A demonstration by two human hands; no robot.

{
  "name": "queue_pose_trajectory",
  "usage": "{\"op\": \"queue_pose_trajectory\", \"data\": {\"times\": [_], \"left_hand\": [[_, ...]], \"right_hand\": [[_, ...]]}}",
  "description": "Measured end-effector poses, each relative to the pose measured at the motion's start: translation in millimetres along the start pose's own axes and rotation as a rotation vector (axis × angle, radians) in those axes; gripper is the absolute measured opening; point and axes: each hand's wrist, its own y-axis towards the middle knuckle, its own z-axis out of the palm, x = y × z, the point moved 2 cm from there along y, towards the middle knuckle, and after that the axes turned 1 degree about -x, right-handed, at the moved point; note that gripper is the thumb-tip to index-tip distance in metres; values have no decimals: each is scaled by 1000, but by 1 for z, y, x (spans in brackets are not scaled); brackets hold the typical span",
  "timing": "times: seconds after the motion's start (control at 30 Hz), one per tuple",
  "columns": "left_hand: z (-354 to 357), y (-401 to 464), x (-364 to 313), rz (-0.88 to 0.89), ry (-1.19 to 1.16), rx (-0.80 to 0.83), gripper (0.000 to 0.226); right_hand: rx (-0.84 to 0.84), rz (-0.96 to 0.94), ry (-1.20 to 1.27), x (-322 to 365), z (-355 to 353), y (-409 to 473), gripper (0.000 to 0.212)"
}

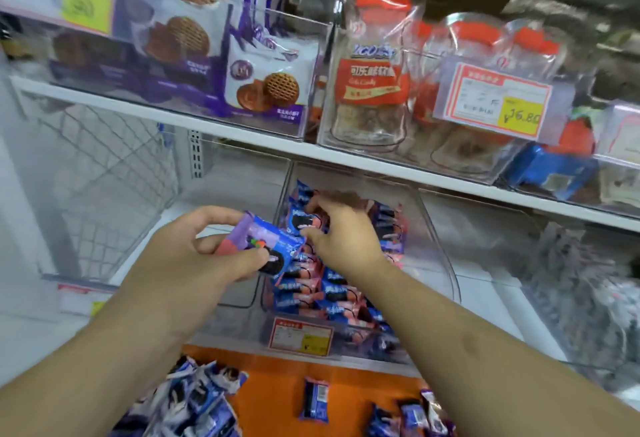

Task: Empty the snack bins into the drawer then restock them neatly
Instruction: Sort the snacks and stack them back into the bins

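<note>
half done: your left hand (194, 249) grips packet (263, 246); right hand (341, 232) curls on packets in bin (436, 229), partly restocked. more loose in drawer (277, 388).

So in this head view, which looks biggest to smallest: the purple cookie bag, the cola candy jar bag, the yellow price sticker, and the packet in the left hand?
1. Cola candy jar bag
2. Purple cookie bag
3. Packet in the left hand, though nearness to the camera inflates it
4. Yellow price sticker
</note>
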Motion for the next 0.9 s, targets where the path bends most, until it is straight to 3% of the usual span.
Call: {"op": "queue_pose_trajectory", "data": {"times": [0.13,0.3,0.37,0.43,0.5,0.6,0.67,0.77,0.83,0.9], "left_hand": [[-5,8,4,-34,-63,13,34],[-1,7,4,-42,-118,47,30],[1,6,4,-34,-121,58,27],[3,3,2,-26,-117,57,26],[7,0,-2,19,-43,74,25],[15,-8,-8,70,32,107,26],[19,-11,-10,71,26,111,25],[24,-15,-10,58,15,180,30],[25,-15,-7,91,95,171,34],[27,-14,-5,151,206,147,31]], "right_hand": [[-100,-57,-144,-6,16,2,30],[-117,-27,-81,-2,8,-8,46],[-116,43,118,3,-10,-15,33],[-49,135,504,15,-33,-26,29],[47,80,756,31,-57,-41,31],[200,-90,658,54,-78,-60,57],[205,-53,641,57,-87,-65,64],[125,20,700,51,-95,-76,51],[100,94,726,46,-94,-84,35],[134,154,644,42,-92,-89,32]]}}
